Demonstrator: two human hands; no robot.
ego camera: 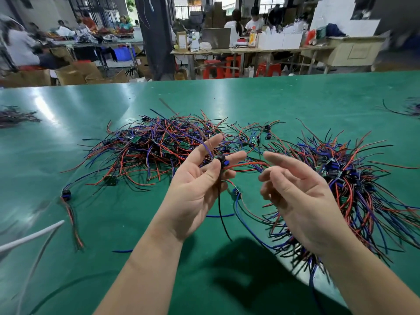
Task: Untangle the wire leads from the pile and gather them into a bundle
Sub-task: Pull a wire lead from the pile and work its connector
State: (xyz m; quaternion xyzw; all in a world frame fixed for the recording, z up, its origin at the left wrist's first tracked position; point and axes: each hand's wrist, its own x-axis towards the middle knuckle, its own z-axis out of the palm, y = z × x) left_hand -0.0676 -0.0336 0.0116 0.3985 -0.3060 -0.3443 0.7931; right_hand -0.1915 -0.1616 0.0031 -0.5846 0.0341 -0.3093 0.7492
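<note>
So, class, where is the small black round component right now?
Head view, near centre: the small black round component sits pinched in the left hand, before the tangled red, blue and black wire pile, beside the right hand.

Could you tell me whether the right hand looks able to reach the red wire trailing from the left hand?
Probably yes. The right hand is open and empty, close beside the red wire, which sticks out from the wire lead pinched in the left hand; nothing lies between them.
</note>
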